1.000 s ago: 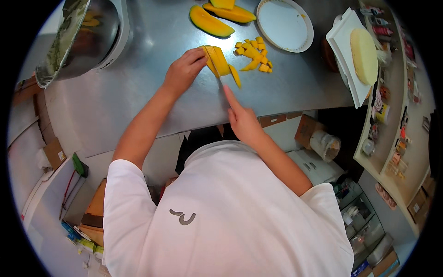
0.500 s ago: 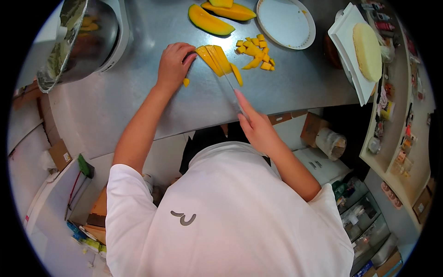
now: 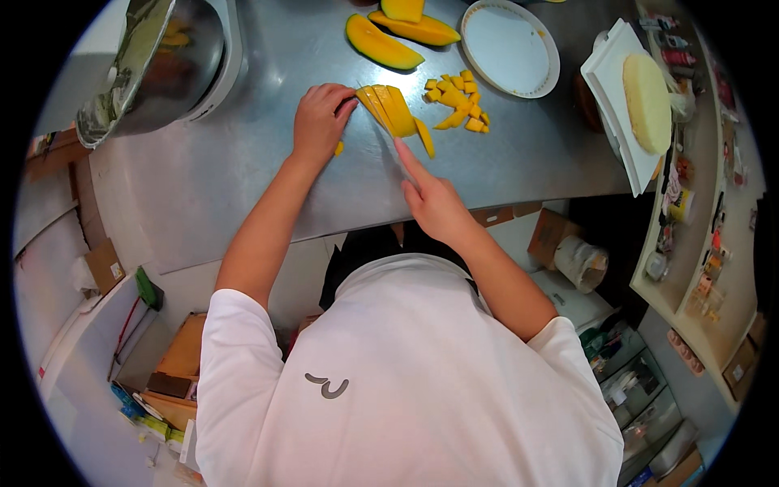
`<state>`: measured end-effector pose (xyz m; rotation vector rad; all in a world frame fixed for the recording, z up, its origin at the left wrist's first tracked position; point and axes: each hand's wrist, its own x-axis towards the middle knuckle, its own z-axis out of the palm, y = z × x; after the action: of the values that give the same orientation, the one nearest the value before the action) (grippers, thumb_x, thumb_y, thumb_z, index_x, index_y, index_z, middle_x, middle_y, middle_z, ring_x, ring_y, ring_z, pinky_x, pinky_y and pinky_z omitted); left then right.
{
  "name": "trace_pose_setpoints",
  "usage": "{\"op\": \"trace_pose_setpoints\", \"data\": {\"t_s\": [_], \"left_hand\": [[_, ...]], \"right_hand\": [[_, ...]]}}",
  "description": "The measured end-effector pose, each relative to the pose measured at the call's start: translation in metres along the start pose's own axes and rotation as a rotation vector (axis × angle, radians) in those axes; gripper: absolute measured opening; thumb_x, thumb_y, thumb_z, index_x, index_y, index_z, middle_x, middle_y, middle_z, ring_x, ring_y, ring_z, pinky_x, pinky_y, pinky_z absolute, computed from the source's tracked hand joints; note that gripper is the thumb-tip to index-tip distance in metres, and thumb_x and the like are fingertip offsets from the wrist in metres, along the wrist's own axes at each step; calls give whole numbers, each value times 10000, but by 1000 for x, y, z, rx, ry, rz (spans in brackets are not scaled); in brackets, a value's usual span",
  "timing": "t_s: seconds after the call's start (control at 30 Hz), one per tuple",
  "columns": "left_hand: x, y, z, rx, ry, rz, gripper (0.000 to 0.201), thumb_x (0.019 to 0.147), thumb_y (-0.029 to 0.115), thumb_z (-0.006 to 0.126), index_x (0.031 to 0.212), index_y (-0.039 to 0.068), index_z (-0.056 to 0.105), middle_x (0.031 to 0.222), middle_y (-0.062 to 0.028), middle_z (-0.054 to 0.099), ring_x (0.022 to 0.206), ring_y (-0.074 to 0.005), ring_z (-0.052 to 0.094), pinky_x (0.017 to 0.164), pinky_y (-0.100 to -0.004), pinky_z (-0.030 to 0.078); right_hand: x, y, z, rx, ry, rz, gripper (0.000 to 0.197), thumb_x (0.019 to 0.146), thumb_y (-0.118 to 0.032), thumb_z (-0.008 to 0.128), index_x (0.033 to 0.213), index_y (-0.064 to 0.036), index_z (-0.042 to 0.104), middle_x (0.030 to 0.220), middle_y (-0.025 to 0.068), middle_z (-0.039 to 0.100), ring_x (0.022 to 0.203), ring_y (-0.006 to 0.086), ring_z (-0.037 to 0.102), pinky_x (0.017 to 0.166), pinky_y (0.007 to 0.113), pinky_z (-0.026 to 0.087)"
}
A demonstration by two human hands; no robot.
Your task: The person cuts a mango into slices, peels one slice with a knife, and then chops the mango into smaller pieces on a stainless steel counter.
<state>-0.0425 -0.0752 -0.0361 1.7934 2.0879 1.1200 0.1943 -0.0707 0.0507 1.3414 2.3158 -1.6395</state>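
A peeled piece of mango (image 3: 396, 112), partly cut into lengthwise strips, lies on the metal table. My left hand (image 3: 319, 122) is closed at its left end, fingertips bunched against the fruit. My right hand (image 3: 436, 201) grips a knife (image 3: 392, 149), its index finger stretched along the spine. The blade lies at the left part of the mango; its handle is hidden in my palm. One loose mango strip (image 3: 424, 138) rests at the right side. Beyond it sits a small heap of mango cubes (image 3: 462, 99). A tiny mango bit (image 3: 338, 148) is beside my left wrist.
Green-skinned mango pieces (image 3: 383, 44) lie at the back, near a white round plate (image 3: 510, 50). At left stands a large metal bowl (image 3: 180, 77). On the right, a pale round cake layer (image 3: 649, 104) sits on a white board (image 3: 610, 81), beside crowded shelves (image 3: 690, 243).
The knife and my right hand have shifted left across the mango, and another strip line shows. My left hand keeps its place at the fruit's end. The whole view has shifted slightly.
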Motion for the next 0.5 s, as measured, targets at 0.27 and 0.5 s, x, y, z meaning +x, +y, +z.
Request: {"op": "trace_pose_setpoints", "data": {"t_s": [0.27, 0.5], "left_hand": [[1, -5, 6, -40, 38, 18, 137, 791, 138, 747, 896, 62, 703, 917, -46, 681, 888, -272, 608, 789, -375, 481], [4, -2, 7, -15, 44, 70, 149, 772, 146, 762, 876, 57, 702, 907, -56, 686, 891, -274, 616, 784, -369, 492]], "right_hand": [[8, 3, 6, -23, 19, -38, 717, 925, -60, 518, 1548, -272, 234, 799, 280, 633, 755, 479, 610, 727, 516, 493], [19, 3, 11, -157, -1, 31, 720, 947, -44, 511, 1557, -283, 214, 880, 288, 625, 781, 447, 626, 741, 405, 506]]}}
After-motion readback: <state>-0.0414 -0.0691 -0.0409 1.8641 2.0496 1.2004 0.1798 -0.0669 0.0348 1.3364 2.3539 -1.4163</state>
